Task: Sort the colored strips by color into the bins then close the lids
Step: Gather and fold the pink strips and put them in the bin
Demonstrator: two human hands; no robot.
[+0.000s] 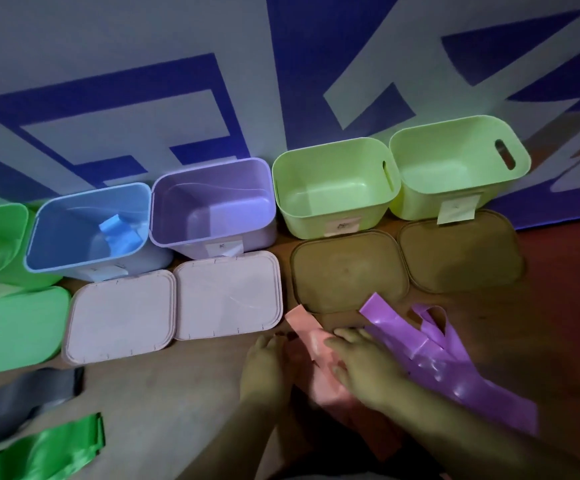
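A pink strip (311, 336) lies on the brown table in front of me. My right hand (364, 367) lies over its middle, with fingers above it and the thumb curled in below, pinching it. My left hand (264, 362) rests with its fingertips on the strip's left edge. Several purple strips (430, 351) sprawl just right of my right hand. Grey strips (22, 403) and green strips (46, 448) lie at the bottom left. The blue bin (39, 244) holds blue strips (119, 232). The purple bin (264, 199) and both light green bins (281, 188) (520, 157) stand open.
A green bin (18, 230) sits at the far left with its green lid (15, 327) before it. Two pale pink lids (119, 317) (226, 292) and two brown lids (347, 271) (458, 251) lie in front of the bins. A blue-patterned wall backs the row.
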